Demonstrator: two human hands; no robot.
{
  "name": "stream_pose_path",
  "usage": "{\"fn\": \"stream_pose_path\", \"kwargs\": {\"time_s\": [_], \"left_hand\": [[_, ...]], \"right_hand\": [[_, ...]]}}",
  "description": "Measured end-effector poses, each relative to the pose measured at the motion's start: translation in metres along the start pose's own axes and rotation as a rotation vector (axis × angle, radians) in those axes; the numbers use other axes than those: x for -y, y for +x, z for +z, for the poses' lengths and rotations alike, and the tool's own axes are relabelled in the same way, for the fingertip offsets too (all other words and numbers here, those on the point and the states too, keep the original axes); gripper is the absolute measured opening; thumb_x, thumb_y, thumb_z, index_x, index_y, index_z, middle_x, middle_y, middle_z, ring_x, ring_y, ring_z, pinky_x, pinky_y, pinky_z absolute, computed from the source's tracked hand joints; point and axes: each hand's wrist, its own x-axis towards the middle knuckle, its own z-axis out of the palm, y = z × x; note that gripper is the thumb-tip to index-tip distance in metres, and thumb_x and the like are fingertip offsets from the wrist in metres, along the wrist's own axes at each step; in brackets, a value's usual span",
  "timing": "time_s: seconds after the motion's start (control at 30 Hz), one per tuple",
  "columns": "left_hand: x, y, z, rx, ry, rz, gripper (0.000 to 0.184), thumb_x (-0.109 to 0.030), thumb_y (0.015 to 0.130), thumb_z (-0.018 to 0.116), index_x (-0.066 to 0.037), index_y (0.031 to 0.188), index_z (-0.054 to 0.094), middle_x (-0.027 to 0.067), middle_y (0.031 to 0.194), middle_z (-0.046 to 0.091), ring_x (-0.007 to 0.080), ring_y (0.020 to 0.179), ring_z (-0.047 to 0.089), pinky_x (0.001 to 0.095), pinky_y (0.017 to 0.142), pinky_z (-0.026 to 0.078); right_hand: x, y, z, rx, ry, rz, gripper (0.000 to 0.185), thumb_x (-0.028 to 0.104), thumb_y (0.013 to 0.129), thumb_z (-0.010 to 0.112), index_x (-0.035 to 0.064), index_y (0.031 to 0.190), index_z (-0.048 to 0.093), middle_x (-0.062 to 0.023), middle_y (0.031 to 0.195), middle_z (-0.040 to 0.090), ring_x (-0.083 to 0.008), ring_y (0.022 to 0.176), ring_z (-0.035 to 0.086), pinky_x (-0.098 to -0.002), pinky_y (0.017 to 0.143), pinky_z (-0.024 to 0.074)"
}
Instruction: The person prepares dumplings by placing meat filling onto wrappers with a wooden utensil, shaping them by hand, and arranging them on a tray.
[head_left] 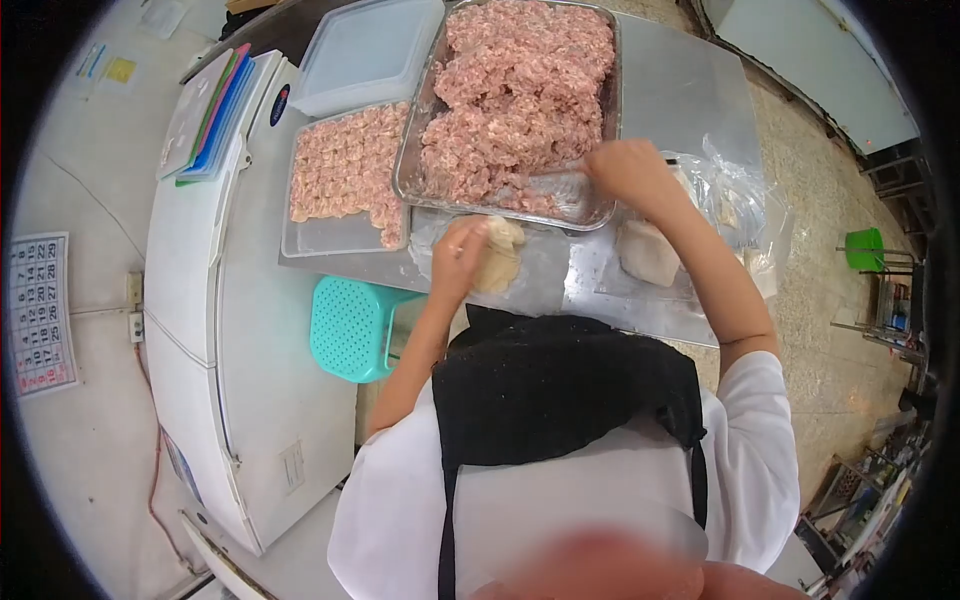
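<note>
Head view: L hand just nr side of metal tray, fingertips bunched at pale dough; can't tell if clamped. R hand over tray's nr R corner, fingers curled tog., grip unclear from here. Minced meat fills most of tray; portioned meat in plastic tray, just L.

We've got a metal table loaded with a meat tray, a shallow meat-filled tub and crumpled plastic.
</note>
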Motion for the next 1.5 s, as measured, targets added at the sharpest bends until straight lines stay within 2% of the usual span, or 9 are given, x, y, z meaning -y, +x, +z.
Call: {"fn": "stream_pose_path", "kwargs": {"time_s": [0.07, 0.37, 0.47, 0.77, 0.87, 0.97, 1.17, 1.37, 1.5], "left_hand": [[0.008, 0.004, -0.013, -0.005, -0.306, -0.296, 0.017, -0.019, 0.093, 0.058, -0.004, 0.093, 0.066, 0.0073, 0.1, 0.068, 0.022, 0.098, 0.061, 0.034, 0.082, 0.048], [-0.044, 0.024, -0.063, 0.13, -1.157, -0.493, 0.024, -0.018, 0.096, 0.055, -0.002, 0.113, 0.063, 0.0068, 0.107, 0.065, 0.0141, 0.094, 0.062, 0.0292, 0.083, 0.049], [-0.041, 0.038, -0.085, 0.322, -0.128, -0.198, 0.025, -0.017, 0.097, 0.053, -0.002, 0.113, 0.064, 0.0095, 0.122, 0.06, 0.018, 0.105, 0.06, 0.0307, 0.086, 0.048], [-0.004, 0.072, -0.097, 0.278, -0.076, 0.346, 0.028, -0.016, 0.096, 0.054, 0.004, 0.114, 0.062, 0.0096, 0.112, 0.062, 0.0174, 0.097, 0.061, 0.027, 0.085, 0.046], [-0.002, 0.086, -0.084, 0.191, -0.677, -0.436, 0.03, -0.015, 0.097, 0.051, 0.005, 0.119, 0.057, 0.0156, 0.12, 0.058, 0.0227, 0.105, 0.06, 0.0302, 0.089, 0.046], [-0.023, 0.105, -0.067, 0.204, -1.264, -0.582, 0.032, -0.015, 0.097, 0.048, 0.003, 0.123, 0.052, 0.0169, 0.118, 0.059, 0.0238, 0.105, 0.06, 0.0354, 0.093, 0.048], [-0.056, 0.13, -0.062, 0.334, -1.697, -0.549, 0.056, -0.042, 0.099, 0.041, 0.004, 0.132, 0.044, 0.0175, 0.124, 0.056, 0.0302, 0.117, 0.053, 0.049, 0.108, 0.037], [-0.012, 0.142, -0.056, 0.062, -1.6, -0.765, 0.085, -0.068, 0.088, 0.042, 0.002, 0.136, 0.041, 0.0201, 0.135, 0.047, 0.0361, 0.124, 0.045, 0.0556, 0.109, 0.029], [-0.055, 0.125, -0.061, 0.157, -1.535, -0.693, 0.085, -0.068, 0.087, 0.045, 0.002, 0.134, 0.043, 0.0211, 0.136, 0.045, 0.0377, 0.125, 0.042, 0.0589, 0.108, 0.029]], "right_hand": [[0.009, 0.014, 0.018, 0.014, 0.046, -0.003, 0.025, 0.026, 0.085, 0.058, 0.0051, 0.077, 0.07, -0.0151, 0.079, 0.069, -0.0328, 0.075, 0.069, -0.0459, 0.065, 0.0534], [0.029, -0.019, 0.015, -0.013, 0.534, 0.121, 0.037, 0.037, 0.094, 0.05, 0.0069, 0.083, 0.069, -0.0179, 0.079, 0.067, -0.0388, 0.076, 0.065, -0.05, 0.072, 0.05], [0.031, -0.005, -0.009, 0.05, 0.186, 0.202, 0.037, 0.036, 0.094, 0.05, 0.0051, 0.085, 0.069, -0.0196, 0.081, 0.066, -0.0379, 0.079, 0.064, -0.0481, 0.072, 0.0502], [0.058, -0.026, 0.04, -0.127, 0.787, 0.249, 0.04, 0.037, 0.095, 0.053, 0.0009, 0.092, 0.07, -0.014, 0.071, 0.065, -0.0271, 0.066, 0.064, -0.039, 0.063, 0.0485], [0.081, -0.014, 0.008, -0.175, 1.07, 0.513, 0.042, 0.038, 0.097, 0.053, -0.0008, 0.096, 0.069, -0.0047, 0.065, 0.057, -0.0149, 0.063, 0.054, -0.0307, 0.059, 0.0436], [0.109, 0.004, -0.015, -0.323, 1.382, 0.5, 0.034, 0.033, 0.099, 0.052, 0.0047, 0.1, 0.071, 0.0048, 0.066, 0.048, -0.0033, 0.059, 0.039, -0.0199, 0.053, 0.0316], [0.13, 0.04, 0.04, -0.869, 0.697, 0.205, 0.032, 0.031, 0.097, 0.055, 0.0028, 0.106, 0.067, -0.0055, 0.073, 0.062, -0.017, 0.064, 0.059, -0.034, 0.059, 0.0447], [0.153, -0.014, -0.045, -0.23, 0.253, 0.447, 0.02, 0.02, 0.089, 0.061, 0.009, 0.105, 0.064, -0.0151, 0.078, 0.059, -0.0362, 0.073, 0.061, -0.0447, 0.065, 0.0504], [0.143, -0.007, -0.035, -0.288, 0.197, 0.318, 0.022, 0.019, 0.089, 0.059, 0.0107, 0.11, 0.061, -0.0124, 0.078, 0.059, -0.0332, 0.072, 0.063, -0.0445, 0.062, 0.0503]]}}
